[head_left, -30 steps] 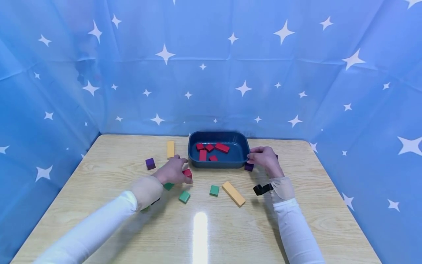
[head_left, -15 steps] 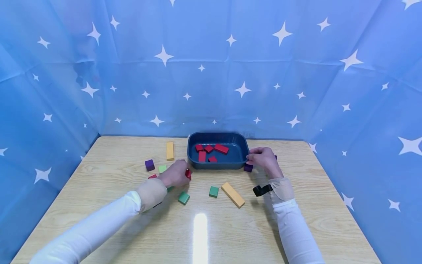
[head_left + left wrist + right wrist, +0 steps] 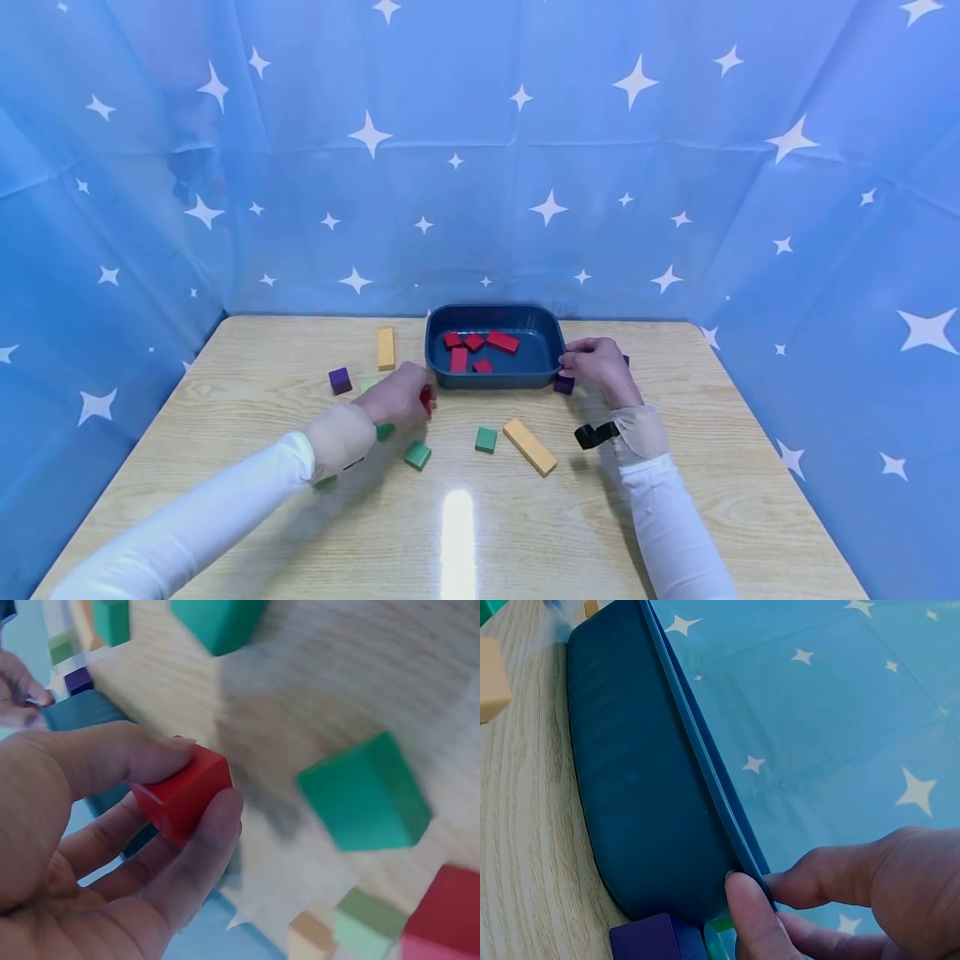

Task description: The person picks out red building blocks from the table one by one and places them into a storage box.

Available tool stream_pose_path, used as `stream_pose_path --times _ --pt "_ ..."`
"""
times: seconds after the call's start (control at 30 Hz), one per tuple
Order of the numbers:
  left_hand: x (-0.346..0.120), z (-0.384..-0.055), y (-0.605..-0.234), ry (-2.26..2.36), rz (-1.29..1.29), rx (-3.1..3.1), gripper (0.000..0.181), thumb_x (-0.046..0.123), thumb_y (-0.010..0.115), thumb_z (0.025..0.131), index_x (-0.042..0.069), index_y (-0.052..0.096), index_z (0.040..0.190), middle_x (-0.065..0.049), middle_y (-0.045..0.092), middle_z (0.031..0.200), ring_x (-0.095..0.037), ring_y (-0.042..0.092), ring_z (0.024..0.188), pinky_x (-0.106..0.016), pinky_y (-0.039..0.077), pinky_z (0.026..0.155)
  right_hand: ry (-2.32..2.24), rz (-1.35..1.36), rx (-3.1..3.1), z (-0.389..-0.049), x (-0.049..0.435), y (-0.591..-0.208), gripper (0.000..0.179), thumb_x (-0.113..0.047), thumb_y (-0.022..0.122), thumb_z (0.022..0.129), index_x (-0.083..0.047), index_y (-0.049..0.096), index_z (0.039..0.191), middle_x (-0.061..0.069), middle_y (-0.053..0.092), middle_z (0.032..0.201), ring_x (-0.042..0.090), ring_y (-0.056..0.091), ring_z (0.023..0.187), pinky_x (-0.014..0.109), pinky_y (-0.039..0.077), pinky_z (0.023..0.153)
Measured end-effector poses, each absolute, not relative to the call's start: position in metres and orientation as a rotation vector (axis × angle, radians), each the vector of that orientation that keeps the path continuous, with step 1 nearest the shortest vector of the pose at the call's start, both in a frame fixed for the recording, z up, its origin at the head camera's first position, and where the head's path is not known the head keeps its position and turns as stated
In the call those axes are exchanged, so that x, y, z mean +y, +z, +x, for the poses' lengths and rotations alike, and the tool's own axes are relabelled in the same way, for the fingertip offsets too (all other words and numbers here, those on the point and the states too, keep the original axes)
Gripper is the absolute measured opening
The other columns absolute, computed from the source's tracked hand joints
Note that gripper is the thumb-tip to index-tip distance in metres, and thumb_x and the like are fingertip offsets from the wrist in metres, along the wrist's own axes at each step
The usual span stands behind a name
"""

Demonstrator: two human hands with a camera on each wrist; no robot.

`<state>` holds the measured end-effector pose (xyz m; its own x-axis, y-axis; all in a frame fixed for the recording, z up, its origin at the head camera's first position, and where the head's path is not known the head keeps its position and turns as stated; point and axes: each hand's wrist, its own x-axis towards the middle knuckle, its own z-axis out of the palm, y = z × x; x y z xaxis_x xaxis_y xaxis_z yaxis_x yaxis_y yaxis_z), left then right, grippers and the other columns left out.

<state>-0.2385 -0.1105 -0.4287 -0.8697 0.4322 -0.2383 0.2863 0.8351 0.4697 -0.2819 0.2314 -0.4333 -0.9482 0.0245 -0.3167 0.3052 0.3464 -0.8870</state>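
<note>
My left hand pinches a red block between thumb and fingers, just off the front left corner of a dark blue bin. In the left wrist view, the block's corner points out past the fingertips, with tabletop behind it. My right hand grips the bin's right rim, thumb and fingers on either side of it in the right wrist view. Several red blocks lie inside the bin. A purple block sits on the table beside the bin, below the right fingers.
Green blocks and a long yellow block lie in front of the bin. To its left are another yellow block, a purple block and a light green block. A star-patterned blue curtain stands behind the table.
The left fingers, spread over the red block a second ago, have closed on it. The right hand keeps its hold on the bin's rim. The head view has tilted up slightly.
</note>
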Motion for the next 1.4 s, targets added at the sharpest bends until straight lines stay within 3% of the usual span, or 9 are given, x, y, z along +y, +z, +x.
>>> stream_pose_path --times 0.23,0.57,0.87,1.2,1.4 --pt "-0.106 -0.24 -0.397 0.649 0.652 2.694 0.024 -0.003 0.073 0.081 0.005 0.074 0.104 -0.006 0.066 0.095 -0.019 0.057 0.081 -0.028 0.052 0.066 -1.643 0.294 2.369 -0.28 0.232 -0.433 0.044 -0.009 0.062 0.099 0.008 0.054 0.139 0.025 0.057 0.133 0.014 0.073 0.09 0.043 0.058 0.098" --pt "-0.082 -0.261 -0.373 0.607 0.799 2.767 0.018 -0.001 0.071 0.08 0.007 0.075 0.095 -0.004 0.068 0.094 -0.018 0.057 0.08 -0.024 0.048 0.063 -1.657 0.301 2.347 -0.282 0.23 -0.435 0.043 -0.007 0.062 0.099 0.008 0.054 0.139 0.026 0.057 0.133 0.015 0.073 0.089 0.041 0.059 0.097" --pt "-0.042 -0.293 -0.347 0.545 0.873 2.767 0.024 -0.002 0.068 0.084 0.004 0.074 0.107 -0.009 0.07 0.107 -0.02 0.06 0.088 -0.028 0.055 0.071 -1.663 0.276 2.365 -0.282 0.233 -0.435 0.041 -0.006 0.061 0.099 0.008 0.055 0.137 0.026 0.058 0.131 0.013 0.073 0.086 0.04 0.06 0.095" --pt "0.007 -0.345 -0.364 0.449 0.896 2.681 0.034 0.0 0.065 0.088 0.007 0.069 0.121 -0.007 0.066 0.118 -0.019 0.059 0.09 -0.028 0.053 0.071 -1.663 0.299 2.369 -0.279 0.236 -0.435 0.043 -0.007 0.063 0.098 0.009 0.056 0.137 0.026 0.058 0.131 0.012 0.073 0.082 0.043 0.06 0.096" --pt "0.021 -0.368 -0.38 0.344 0.871 2.672 0.036 0.004 0.067 0.09 0.007 0.068 0.126 -0.008 0.062 0.129 -0.021 0.056 0.107 -0.032 0.057 0.085 -1.68 0.285 2.367 -0.281 0.23 -0.435 0.042 -0.006 0.063 0.097 0.01 0.056 0.136 0.026 0.061 0.127 0.012 0.073 0.081 0.044 0.059 0.097"
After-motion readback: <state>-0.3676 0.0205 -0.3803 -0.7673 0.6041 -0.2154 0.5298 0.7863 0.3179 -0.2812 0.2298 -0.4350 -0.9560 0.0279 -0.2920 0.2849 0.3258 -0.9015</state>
